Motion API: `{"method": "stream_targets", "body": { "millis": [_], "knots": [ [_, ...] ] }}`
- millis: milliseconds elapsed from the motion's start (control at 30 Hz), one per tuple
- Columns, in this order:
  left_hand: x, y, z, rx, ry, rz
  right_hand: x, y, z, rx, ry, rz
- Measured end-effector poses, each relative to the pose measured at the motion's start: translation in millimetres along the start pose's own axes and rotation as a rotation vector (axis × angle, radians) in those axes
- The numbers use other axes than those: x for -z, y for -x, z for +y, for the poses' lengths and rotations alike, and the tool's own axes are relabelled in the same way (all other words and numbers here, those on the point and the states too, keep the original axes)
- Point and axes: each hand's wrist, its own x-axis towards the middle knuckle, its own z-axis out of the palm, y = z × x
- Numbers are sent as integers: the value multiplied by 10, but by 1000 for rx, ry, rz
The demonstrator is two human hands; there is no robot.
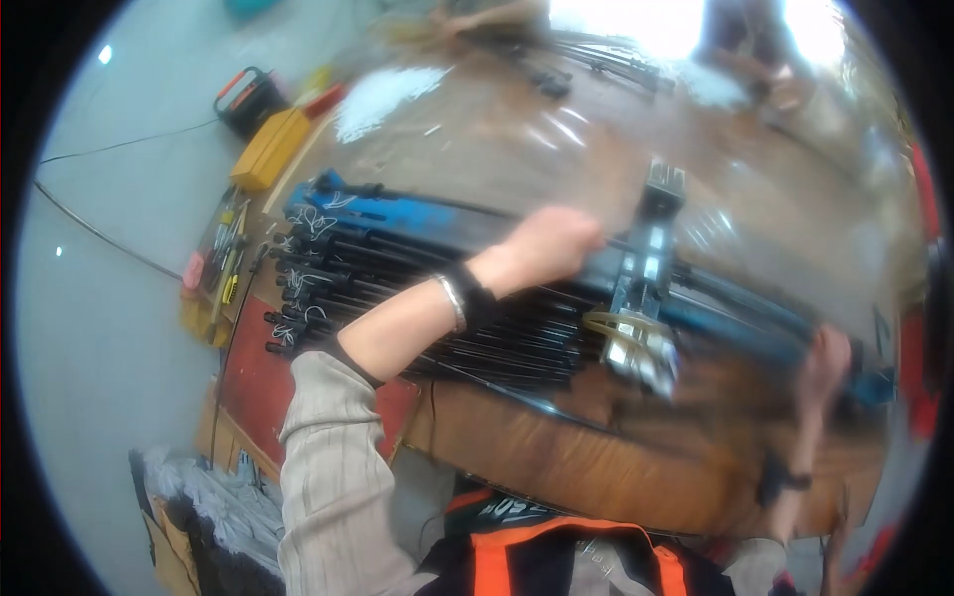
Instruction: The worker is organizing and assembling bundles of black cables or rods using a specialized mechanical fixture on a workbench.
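My left hand (556, 243) is closed round a thin black rod (477, 208) that runs from the left toward a metal clamp fixture (641, 268). The fixture stands upright on a blue rail (730, 323), just right of that hand. A loop of yellowish tube (624, 322) hangs at the fixture's near side. Toward the right end of the rail is my right hand (827, 363), smeared by motion, so its fingers cannot be read. A bundle of several black rods (477, 333) with white ties at their left ends lies side by side below my left forearm.
A brown worktable (517, 437) carries everything, with a red board (263, 387) at its left corner. Yellow bins (270, 149) and hand tools (227, 243) line the left edge. Across the table, other people's arms (502, 15) work near more rods (606, 55).
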Motion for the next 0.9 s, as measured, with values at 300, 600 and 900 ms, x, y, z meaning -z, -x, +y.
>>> {"method": "stream_targets", "body": {
  "millis": [300,600,900],
  "knots": [
    [-25,5,43,24,-48,19,84,15,-497,164,-104,65],
    [-82,-89,132,144,-179,21,124,329,-1458,200,-375,-6],
    [-46,-61,182,174,-188,-31,-34,220,-1723,103,-610,-124]
  ]
}}
